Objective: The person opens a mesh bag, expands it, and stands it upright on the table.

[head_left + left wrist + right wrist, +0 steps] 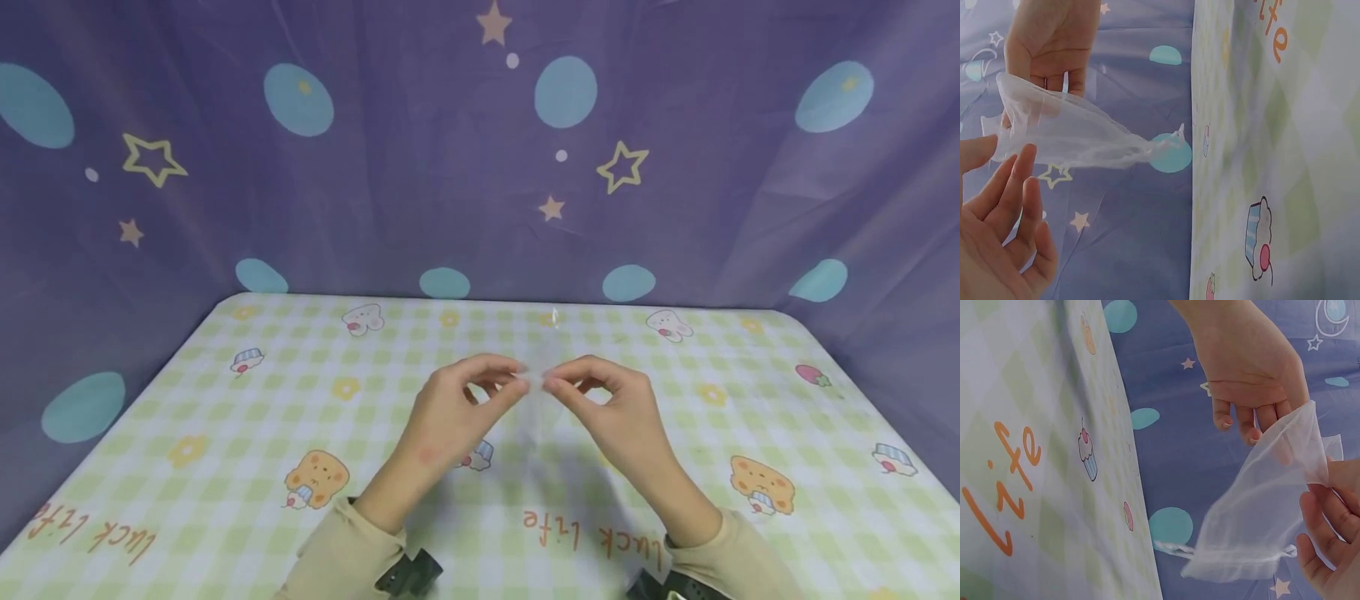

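Note:
Between both hands hangs a sheer white drawstring pouch point(1260, 500), its mesh thin enough to see through. The left hand point(461, 408) pinches one side of its upper edge between thumb and forefinger. Opposite it, the right hand point(611, 408) pinches the other side, the fingertips of the two hands close together. In the right wrist view, the pouch's thin cord point(1175, 549) crosses its far end. That end looks narrow and gathered in the left wrist view, pointing down toward the tabletop. From the head view the pouch point(532, 425) is only faintly visible.
Below the hands lies a tabletop with a green-and-white checked cover point(405, 433) printed with cartoon figures and lettering. A purple curtain point(420, 167) with stars and blue spots rises behind the table and along its sides. Dark wrist straps point(408, 575) sit by the sleeves.

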Demonstrator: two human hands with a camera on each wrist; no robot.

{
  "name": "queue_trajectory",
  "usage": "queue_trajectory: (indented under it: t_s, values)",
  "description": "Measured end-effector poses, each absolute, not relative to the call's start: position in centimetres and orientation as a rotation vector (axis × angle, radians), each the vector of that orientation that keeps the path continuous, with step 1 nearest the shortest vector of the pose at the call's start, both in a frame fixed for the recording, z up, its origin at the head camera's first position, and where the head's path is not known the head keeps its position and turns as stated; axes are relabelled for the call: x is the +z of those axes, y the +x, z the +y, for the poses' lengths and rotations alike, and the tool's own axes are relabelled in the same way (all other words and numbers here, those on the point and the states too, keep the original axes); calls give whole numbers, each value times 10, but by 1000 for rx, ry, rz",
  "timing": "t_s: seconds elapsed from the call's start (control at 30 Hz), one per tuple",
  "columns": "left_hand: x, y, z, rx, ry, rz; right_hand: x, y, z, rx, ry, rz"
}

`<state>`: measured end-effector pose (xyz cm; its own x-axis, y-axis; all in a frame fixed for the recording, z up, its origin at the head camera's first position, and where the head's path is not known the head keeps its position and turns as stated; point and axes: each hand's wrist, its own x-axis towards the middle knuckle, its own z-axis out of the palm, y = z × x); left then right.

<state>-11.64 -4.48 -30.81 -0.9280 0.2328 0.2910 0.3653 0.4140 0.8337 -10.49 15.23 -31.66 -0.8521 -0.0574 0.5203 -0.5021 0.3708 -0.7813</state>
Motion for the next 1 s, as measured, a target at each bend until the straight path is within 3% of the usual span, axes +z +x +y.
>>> queue_trajectory:
  t_s: [1.0]
  values:
    - [-311, -114, -38, -1388, -319, -2472, -313, -106, 156, 1474, 439, -2249]
